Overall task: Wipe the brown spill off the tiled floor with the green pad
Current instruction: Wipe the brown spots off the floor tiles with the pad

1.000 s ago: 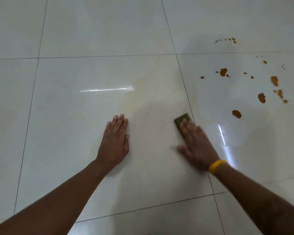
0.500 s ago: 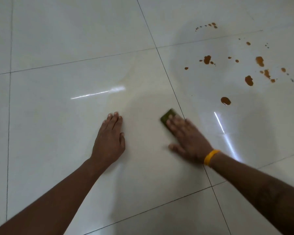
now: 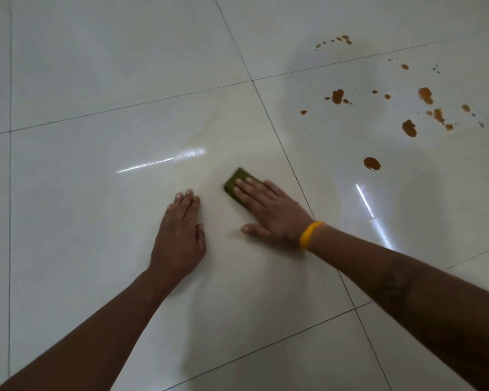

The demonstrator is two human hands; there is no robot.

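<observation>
One green pad point(image 3: 235, 181) lies flat on the glossy tiled floor point(image 3: 96, 80), on the middle tile just left of a grout line, pinned under the straight fingers of the right hand point(image 3: 268, 210), which wears a yellow wristband point(image 3: 308, 235). Beside it, close but apart, the left hand point(image 3: 180, 235) rests palm down, fingers extended. Brown spill drops point(image 3: 371, 163) dot the next tile to the right, well apart from the pad.
</observation>
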